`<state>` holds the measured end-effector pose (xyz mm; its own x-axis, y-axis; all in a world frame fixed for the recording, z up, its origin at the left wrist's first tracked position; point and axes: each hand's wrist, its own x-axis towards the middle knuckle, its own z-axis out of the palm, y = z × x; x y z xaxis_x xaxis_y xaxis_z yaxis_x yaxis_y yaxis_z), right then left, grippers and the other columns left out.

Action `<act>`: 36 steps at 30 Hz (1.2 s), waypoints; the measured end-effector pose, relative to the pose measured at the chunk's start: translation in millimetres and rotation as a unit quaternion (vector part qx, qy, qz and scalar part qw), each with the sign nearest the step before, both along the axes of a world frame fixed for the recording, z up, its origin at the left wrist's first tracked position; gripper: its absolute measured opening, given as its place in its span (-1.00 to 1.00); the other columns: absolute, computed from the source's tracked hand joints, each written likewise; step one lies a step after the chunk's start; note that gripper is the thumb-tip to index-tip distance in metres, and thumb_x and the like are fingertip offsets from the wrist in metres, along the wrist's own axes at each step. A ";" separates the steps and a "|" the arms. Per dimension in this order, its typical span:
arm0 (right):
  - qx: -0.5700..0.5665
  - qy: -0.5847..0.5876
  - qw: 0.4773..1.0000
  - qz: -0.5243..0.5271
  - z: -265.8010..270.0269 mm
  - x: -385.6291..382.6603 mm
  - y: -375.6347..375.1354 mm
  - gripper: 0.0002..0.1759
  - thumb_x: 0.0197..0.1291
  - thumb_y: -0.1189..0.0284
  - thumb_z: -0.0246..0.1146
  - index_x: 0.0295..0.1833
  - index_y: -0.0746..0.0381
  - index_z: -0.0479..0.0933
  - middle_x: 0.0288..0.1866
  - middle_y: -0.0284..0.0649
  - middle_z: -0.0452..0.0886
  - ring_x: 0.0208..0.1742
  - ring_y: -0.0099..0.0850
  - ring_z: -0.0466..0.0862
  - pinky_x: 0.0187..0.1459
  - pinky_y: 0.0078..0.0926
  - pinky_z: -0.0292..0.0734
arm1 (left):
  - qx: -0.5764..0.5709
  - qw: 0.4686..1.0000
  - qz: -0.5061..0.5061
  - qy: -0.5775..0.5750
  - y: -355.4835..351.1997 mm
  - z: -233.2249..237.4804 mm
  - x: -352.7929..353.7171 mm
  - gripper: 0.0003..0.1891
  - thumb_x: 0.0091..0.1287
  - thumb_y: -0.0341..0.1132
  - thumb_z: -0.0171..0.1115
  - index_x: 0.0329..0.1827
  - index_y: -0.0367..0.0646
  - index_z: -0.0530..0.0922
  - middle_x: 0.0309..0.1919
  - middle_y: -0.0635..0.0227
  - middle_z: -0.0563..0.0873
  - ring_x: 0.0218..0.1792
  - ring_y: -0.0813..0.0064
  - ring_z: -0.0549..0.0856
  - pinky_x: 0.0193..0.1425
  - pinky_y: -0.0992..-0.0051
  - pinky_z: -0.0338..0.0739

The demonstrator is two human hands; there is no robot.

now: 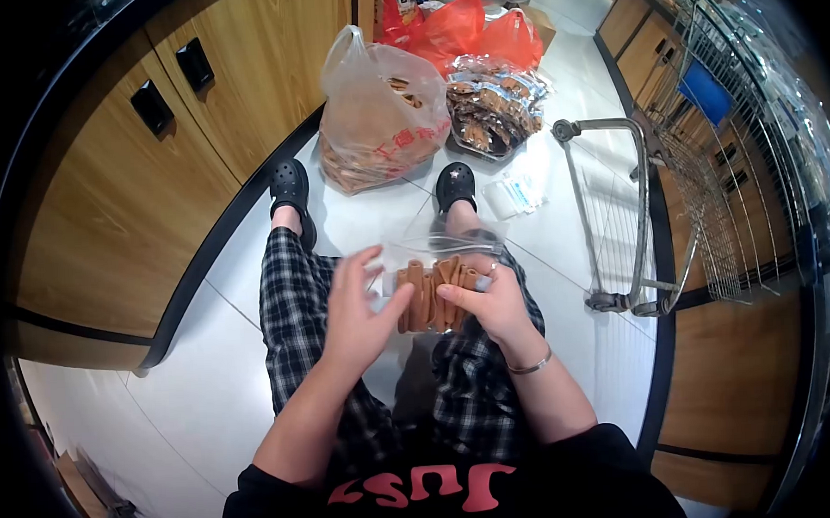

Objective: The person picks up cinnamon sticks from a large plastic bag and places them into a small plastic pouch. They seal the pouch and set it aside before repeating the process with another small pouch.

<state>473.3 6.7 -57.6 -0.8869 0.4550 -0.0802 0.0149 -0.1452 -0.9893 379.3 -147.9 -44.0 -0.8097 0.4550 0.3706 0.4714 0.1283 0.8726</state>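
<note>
In front of my lap is a clear plastic bag of cinnamon sticks (424, 297), its sticks standing side by side and its top edge loose. My right hand (498, 303) grips the bag from the right, thumb across the front over the sticks. On the other side, my left hand (351, 310) has its fingers spread and a little blurred; its thumb lies at the bag's left edge. Farther forward on the floor stands a big translucent carrier bag (381, 117) with more brown sticks inside. Beside it sits a pile of filled clear packets (496, 103).
A small stack of flat clear bags (514, 196) lies near my right shoe. Red plastic bags (479, 34) stand behind the packets. A metal shopping cart (653, 202) is on the right, wooden cabinets (106, 180) on the left.
</note>
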 end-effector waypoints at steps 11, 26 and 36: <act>0.001 0.017 0.999 -0.031 13.3 -4.9 15.9 -0.66 -0.09 0.48 0.33 -0.17 0.39 0.47 -0.32 -0.26 0.56 -0.32 -0.59 0.54 -0.20 -0.65 0.45 | 0.468 0.789 -0.341 0.205 -59.6 145.1 26.9 -0.91 0.16 -0.26 0.12 -0.30 0.05 0.44 -0.42 0.60 0.48 -0.43 0.71 0.47 -0.30 0.58 0.29; 0.022 0.065 0.997 -0.033 72.9 -104.9 95.0 -0.70 -0.10 0.53 0.32 -0.20 0.36 0.46 -0.32 -0.26 0.56 -0.30 -0.57 0.54 -0.21 -0.65 0.45 | 0.499 0.737 -0.365 0.274 -9.3 161.3 -66.8 -0.87 0.13 -0.21 0.14 -0.28 0.06 0.46 -0.36 0.61 0.49 -0.37 0.72 0.47 -0.21 0.55 0.27; 0.069 0.143 0.986 -0.050 118.0 -206.7 174.2 -0.65 -0.15 0.55 0.33 -0.16 0.38 0.47 -0.29 -0.21 0.57 -0.29 -0.52 0.57 -0.18 -0.63 0.47 | 0.215 0.890 -0.246 0.318 57.5 161.2 -191.9 -0.86 0.08 -0.31 0.10 -0.33 -0.11 0.40 -0.37 0.44 0.46 -0.37 0.58 0.46 -0.26 0.52 0.35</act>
<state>266.7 180.9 60.4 -0.8148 0.5298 0.2353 -0.2753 0.0036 -0.9614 187.4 -90.4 117.1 -0.1165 0.4024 0.9080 0.7938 -0.5117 0.3286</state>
